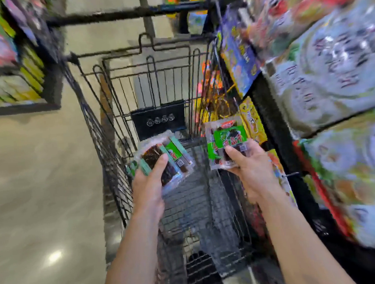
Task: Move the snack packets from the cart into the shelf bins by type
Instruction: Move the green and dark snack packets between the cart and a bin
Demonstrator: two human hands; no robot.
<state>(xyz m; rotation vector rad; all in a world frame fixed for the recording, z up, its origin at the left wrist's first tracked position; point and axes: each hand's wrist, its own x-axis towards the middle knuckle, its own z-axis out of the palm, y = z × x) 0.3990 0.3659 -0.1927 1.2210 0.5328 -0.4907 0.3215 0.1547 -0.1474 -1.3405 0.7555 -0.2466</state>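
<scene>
2 bare forearms reach in over the black wire cart (108, 146). The left hand (148, 185) is clamped on a stack of clear packets (159, 163) with green labels and dark contents. Its thumb lies across the top, above the cart's mesh floor, left side. The right hand (252, 171) grips a second bunch (226, 139) of the same green-label kind, thumb pressed on the front, up at the cart's right wall, just beside the right shelf (275, 137). Past it, yellow packets (254, 125) stand in a low bin (print too blurred to read). Higher up, big pale-blue bags (330, 69) fill the shelf. Across the aisle, the far shelf (51, 88) holds yellow packs (30, 69).
</scene>
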